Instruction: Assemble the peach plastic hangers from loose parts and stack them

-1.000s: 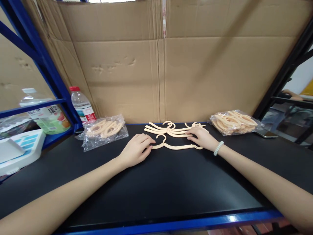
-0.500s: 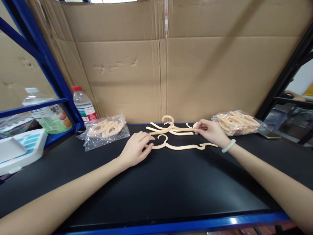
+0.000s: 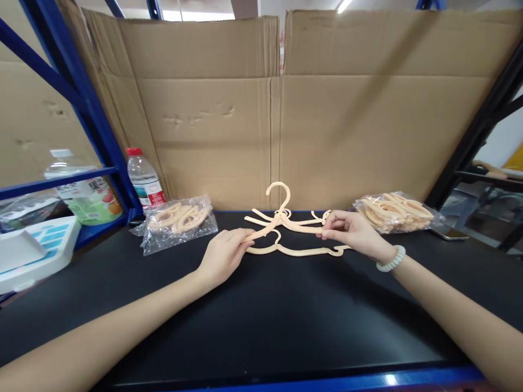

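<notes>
Between my two hands a cream-coloured hanger (image 3: 279,220) is held with its hook pointing up. My left hand (image 3: 225,251) pinches the end of its left arm. The end of the right arm sits between the thumb and fingers of my right hand (image 3: 354,233), which has a pale beaded band at the wrist. Just below, another hanger (image 3: 300,252) lies flat on the black tabletop (image 3: 286,316), its left end close to my left hand. Behind the held one, further hanger pieces (image 3: 258,214) overlap, partly hidden.
Clear bags of hanger pieces lie at left (image 3: 180,218) and right (image 3: 394,211). A red-capped bottle (image 3: 143,177), a larger bottle (image 3: 87,193) and a white-and-blue plastic device (image 3: 44,247) stand at left. A cardboard wall (image 3: 204,125) closes the back. A phone-like slab (image 3: 449,234) lies at right.
My left hand has closed on the hanger's left arm. Both hands have raised the hanger, and its hook has tilted up. The view has tipped slightly upward.
</notes>
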The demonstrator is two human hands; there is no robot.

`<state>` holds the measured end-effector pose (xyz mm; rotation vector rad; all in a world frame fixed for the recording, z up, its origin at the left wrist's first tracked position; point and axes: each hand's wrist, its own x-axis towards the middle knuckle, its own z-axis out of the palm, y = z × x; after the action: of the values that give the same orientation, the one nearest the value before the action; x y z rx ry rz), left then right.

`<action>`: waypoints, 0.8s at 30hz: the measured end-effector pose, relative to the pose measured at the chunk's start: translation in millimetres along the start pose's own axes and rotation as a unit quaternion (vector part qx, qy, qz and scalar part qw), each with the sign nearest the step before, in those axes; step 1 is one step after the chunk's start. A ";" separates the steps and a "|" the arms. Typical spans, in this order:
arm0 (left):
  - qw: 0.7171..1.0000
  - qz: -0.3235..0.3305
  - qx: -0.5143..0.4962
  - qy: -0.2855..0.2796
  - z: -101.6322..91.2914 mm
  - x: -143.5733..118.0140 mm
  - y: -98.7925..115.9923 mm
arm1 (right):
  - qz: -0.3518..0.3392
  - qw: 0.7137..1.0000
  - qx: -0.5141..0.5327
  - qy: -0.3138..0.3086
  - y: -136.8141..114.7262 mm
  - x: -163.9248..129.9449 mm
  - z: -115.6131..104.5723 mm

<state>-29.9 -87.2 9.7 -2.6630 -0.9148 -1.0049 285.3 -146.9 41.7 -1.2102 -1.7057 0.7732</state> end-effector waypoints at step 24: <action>0.972 -0.096 -0.192 -0.099 -7.7 4.0 4.8 | -0.086 0.905 -0.417 0.025 81.8 20.8 -59.1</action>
<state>-29.0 -91.6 18.5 -3.0913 -1.1395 -1.0642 368.5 -100.3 2.6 -1.5694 -2.1403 -0.1506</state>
